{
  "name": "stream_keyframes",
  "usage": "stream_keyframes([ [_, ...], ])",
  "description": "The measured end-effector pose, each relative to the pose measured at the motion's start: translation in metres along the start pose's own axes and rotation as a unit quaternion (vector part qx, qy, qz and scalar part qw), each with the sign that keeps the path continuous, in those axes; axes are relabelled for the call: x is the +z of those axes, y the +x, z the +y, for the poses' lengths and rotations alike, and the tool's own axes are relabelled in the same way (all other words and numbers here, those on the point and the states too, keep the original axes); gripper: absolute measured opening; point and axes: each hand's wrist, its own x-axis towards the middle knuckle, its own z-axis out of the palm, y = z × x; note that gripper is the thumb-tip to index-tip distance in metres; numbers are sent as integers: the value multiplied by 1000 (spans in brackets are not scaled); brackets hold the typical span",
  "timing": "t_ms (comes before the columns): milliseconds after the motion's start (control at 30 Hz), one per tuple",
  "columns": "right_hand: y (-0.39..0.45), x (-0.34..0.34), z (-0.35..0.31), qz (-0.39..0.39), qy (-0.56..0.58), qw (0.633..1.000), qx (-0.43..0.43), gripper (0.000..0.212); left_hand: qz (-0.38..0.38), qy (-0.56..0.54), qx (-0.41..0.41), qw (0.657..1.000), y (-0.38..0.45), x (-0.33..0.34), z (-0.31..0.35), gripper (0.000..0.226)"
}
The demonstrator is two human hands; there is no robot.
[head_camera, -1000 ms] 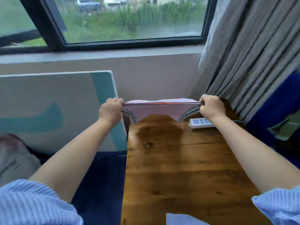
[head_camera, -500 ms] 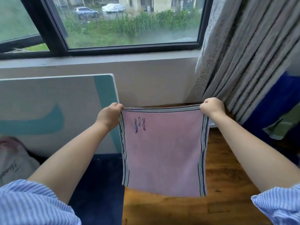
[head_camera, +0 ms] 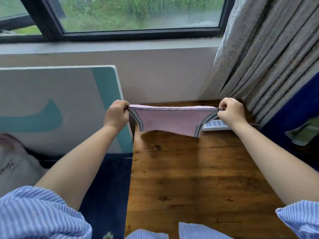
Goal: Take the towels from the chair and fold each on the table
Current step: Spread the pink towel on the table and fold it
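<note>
A pink towel [head_camera: 170, 121] with dark striped side borders is stretched taut between my two hands above the far end of the wooden table [head_camera: 189, 178]. My left hand [head_camera: 116, 114] pinches its left top corner and my right hand [head_camera: 230, 112] pinches its right top corner. The cloth billows away from me, so only a short strip below the top edge shows, with its lower part curled back and hidden. The chair is out of sight.
A white remote control [head_camera: 215, 125] lies on the table under my right hand. A white and teal board [head_camera: 57, 107] leans against the wall at left. Grey curtains [head_camera: 269, 54] hang at right, with a green cloth [head_camera: 303, 133] on dark blue fabric beside them.
Half a second ago the towel hung flat toward me, showing its full pink face; now it has swung away and up, and my hands sit lower and farther out over the table.
</note>
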Motion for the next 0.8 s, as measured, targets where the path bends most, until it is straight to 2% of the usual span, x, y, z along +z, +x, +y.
stream_keyframes([
  [67,-14,11,14,-48,-34,998,-28,8,-65,50,10,997,-12,6,-11,20],
  [100,-23,18,23,-83,-52,995,-37,10,-103,75,16,992,-22,10,-16,17],
  [200,-55,40,47,-193,-109,974,-50,32,-224,146,46,963,-54,20,-24,11],
  [333,-110,68,71,-337,-226,910,-85,23,-367,238,101,894,-104,46,-37,17],
  [400,-140,82,82,-390,-276,871,-115,26,-424,274,129,854,-129,64,-48,17],
  [467,-166,92,89,-418,-323,835,-151,14,-474,295,142,817,-153,80,-58,19],
  [533,-188,103,96,-438,-359,806,-175,23,-512,308,159,786,-176,92,-63,21],
  [667,-215,115,105,-437,-375,801,-164,27,-551,317,178,752,-207,104,-71,28],
  [800,-226,119,118,-438,-366,810,-136,26,-559,321,155,749,-221,112,-77,29],
])
